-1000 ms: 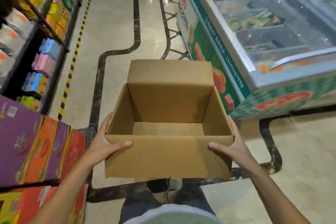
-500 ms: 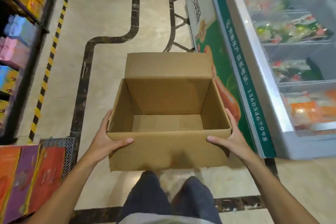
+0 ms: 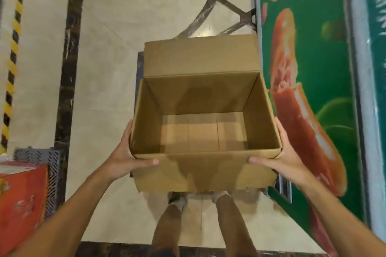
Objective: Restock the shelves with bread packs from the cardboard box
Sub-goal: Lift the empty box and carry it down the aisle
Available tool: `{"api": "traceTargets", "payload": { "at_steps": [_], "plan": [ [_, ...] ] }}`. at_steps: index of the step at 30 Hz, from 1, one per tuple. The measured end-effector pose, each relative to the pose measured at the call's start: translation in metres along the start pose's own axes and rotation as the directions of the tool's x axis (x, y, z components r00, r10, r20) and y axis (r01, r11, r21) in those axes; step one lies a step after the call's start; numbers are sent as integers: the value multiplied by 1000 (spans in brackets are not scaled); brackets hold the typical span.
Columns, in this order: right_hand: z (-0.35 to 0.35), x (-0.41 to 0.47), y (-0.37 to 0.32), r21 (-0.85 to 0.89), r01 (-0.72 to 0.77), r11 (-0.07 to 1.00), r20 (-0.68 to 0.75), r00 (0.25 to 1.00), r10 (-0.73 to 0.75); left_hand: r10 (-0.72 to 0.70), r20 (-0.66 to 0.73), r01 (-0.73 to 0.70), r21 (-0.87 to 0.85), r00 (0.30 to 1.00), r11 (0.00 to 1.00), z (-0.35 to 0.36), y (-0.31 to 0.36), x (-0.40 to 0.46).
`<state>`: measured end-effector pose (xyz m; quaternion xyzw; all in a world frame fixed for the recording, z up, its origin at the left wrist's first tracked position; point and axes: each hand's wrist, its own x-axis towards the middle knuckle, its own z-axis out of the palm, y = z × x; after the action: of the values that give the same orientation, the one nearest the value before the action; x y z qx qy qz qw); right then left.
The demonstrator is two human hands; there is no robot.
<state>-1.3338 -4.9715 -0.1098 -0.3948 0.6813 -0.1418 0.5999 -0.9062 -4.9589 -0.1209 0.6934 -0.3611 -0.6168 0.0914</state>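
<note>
Cardboard box (image 3: 205, 173) held above the floor (image 3: 108, 69), top open, nothing visible inside. Left hand (image 3: 125, 157) grips its left near corner, right hand (image 3: 286, 157) its right; thumbs across the front wall. Freezer panel (image 3: 313, 89) just right.

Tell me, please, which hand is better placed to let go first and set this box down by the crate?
Probably left: the left hand grips the cardboard box on the side towards the grey crate.

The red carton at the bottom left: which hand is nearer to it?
Left. The left hand grips the cardboard box on the side facing the red carton; the right hand grips the far side.
</note>
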Motion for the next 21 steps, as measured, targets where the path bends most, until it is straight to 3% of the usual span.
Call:
{"api": "traceTargets", "payload": {
  "at_steps": [11, 21],
  "plan": [
    [15, 171, 166, 32, -65, 997, 69, 996, 62, -119, 31, 115, 102, 992, 988, 70, -92, 185],
    [15, 188, 197, 77, -66, 995, 10, 998, 66, -82, 8, 79, 198, 997, 977, 98, -75, 227]
  ]
}}
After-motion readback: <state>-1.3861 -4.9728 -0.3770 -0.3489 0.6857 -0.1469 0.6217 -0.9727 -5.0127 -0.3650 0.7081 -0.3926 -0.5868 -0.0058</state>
